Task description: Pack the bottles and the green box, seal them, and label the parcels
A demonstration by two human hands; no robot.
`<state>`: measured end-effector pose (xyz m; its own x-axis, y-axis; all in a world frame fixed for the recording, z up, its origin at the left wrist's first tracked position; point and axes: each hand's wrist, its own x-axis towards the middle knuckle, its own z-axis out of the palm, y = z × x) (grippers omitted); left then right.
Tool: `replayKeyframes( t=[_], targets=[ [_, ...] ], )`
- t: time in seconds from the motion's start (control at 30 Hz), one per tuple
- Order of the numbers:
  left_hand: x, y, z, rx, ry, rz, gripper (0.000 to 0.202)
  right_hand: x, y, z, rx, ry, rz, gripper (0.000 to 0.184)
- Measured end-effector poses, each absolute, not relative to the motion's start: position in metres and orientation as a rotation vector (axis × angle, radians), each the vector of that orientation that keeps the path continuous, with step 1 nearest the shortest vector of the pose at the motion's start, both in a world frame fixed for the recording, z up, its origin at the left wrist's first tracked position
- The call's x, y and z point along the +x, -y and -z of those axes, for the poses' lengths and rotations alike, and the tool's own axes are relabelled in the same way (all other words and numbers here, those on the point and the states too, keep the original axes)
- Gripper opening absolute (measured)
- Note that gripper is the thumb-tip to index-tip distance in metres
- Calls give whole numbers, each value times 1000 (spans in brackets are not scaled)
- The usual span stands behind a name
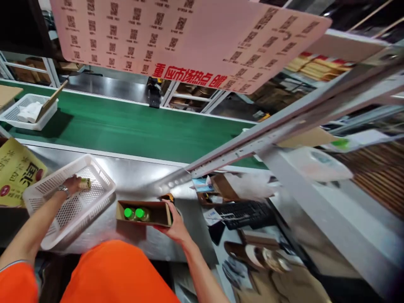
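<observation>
Left hand (72, 184): inside the white basket (38, 191), grip pinching a small bottle (84, 183) with a yellowish label; wristwatch on the wrist.
Right hand (175, 223): grip pressed around the right end of the cardboard box (158, 210), thumb over the end wall.
Cardboard box: open-topped, brown, long and narrow, lying on the desk (132, 176) just right of the basket; two bottles with green caps (134, 213) lie side by side at its left end.
White basket: perforated plastic, rectangular, tilted; only the held bottle shows inside.
Desk: brushed steel, glare on it.
Conveyor belt (132, 126): green, matte, beyond the desk; a second white basket (19, 115) on it holds crumpled white paper and a cardboard piece.
Pink sheet (189, 33): overhead, rows of QR codes, red Chinese characters upside down, not legible.
Yellow packet (15, 172): far left, Chinese lettering, blurred.
Keyboard (246, 212): black, to the right.
</observation>
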<state>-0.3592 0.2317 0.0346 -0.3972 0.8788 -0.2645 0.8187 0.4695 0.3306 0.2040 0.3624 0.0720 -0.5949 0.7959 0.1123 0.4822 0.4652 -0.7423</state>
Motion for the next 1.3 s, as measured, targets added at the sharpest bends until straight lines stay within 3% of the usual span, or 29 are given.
replayKeyframes(
  t=[0.13, 0.3, 0.47, 0.6, 0.8, 0.97, 1.17, 1.23, 1.3],
  targets=[
    [-333, -214, -62, 1485, -2325, -225, 45, 204, -358, -73, -1072, 2241, -998, 105],
    [-222, -202, -117, 1832, -1962, -604, 65, 187, -355, -72, -984, 2241, -1036, 99],
    [-107, -220, -144, 1867, -1750, -435, 67, 169, -346, -65, -867, 2236, -1074, 101],
    [-74, -233, -139, 1773, -1723, -384, 61, 170, -341, -58, -854, 2169, -1118, 100],
    [-64, -220, -107, 1754, -1436, -707, 60, 174, -327, -38, -915, 2010, -1264, 100],
    [-84, -192, -84, 1633, -1875, -887, 53, 170, -291, -1, -940, 1888, -1443, 93],
    [-112, -165, -70, 1505, -2336, -943, 68, 187, -277, 20, -874, 1907, -1658, 131],
    [-115, -161, -66, 1436, -2436, -914, 71, 196, -282, 18, -814, 1783, -1838, 126],
    [-117, -158, -60, 1369, -2431, -836, 73, 201, -287, 17, -826, 1605, -1947, 108]
  ],
)
